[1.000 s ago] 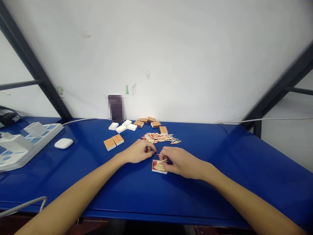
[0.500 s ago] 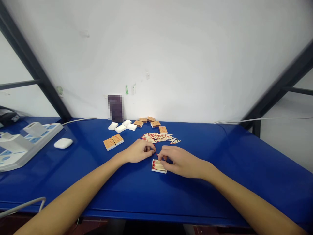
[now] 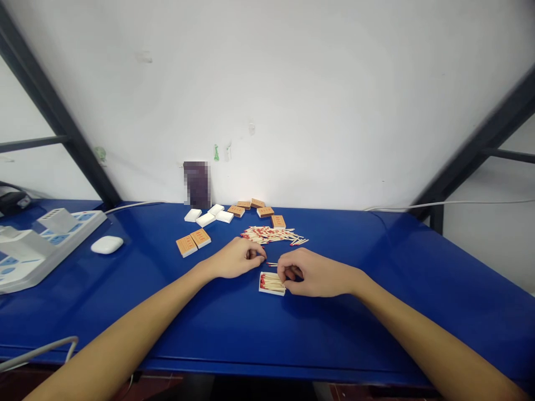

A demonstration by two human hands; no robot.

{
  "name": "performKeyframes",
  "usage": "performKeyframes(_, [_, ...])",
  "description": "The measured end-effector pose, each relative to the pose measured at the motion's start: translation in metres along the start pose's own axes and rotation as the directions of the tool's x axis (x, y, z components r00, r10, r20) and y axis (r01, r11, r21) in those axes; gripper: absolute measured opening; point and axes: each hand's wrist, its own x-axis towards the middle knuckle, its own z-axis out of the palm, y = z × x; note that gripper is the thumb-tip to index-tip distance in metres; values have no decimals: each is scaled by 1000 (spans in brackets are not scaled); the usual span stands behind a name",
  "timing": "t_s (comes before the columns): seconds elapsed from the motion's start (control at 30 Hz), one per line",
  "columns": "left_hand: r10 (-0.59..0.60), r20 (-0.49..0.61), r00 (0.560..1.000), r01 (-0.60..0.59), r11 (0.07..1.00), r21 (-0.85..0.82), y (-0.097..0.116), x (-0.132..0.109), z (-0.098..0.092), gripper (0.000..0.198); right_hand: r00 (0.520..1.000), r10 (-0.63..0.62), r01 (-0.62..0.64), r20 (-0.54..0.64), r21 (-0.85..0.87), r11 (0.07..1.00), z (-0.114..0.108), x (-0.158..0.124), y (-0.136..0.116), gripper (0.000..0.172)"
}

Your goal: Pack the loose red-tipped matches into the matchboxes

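Note:
A small white matchbox tray (image 3: pixel 272 292) lies on the blue table between my hands. It is filled with red-tipped matches (image 3: pixel 271 282), heads toward the left. My right hand (image 3: pixel 315 273) is at the tray's right end, fingers curled and thumb apart, with nothing visible between them. My left hand (image 3: pixel 237 258) rests on the table up and left of the tray, thumb and index tips close together and no match visible in them. A couple of loose matches (image 3: pixel 272 264) lie just beyond the tray, between the hands. Farther back is a heap of matches (image 3: pixel 270 234).
Two orange matchboxes (image 3: pixel 193 242) lie left of my left hand. Several white trays (image 3: pixel 205 220) and several orange sleeves (image 3: pixel 264 212) sit near the wall. A white earbud case (image 3: pixel 107 244) and a power strip (image 3: pixel 90 224) with plugged-in adapters are at the left.
My right hand has shifted slightly right, off the middle of the tray, and more of the matches shows. The loose matches beyond the tray are more exposed. My left hand stays put.

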Motion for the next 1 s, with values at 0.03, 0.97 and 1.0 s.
performKeyframes(0.03, [-3,0,1000,3,1000,-3,0,0,0,21,1000,0,0,5,5,1000,0,0,0,9])
performKeyframes(0.97, [7,5,1000,-7,1000,-13,-2,1,1,22,998,3,-4,-68,-12,1000,8,5,3,4])
performKeyframes(1.0, [6,5,1000,-6,1000,-15,-2,1,1,22,998,6,-7,-62,-11,1000,8,5,3,3])
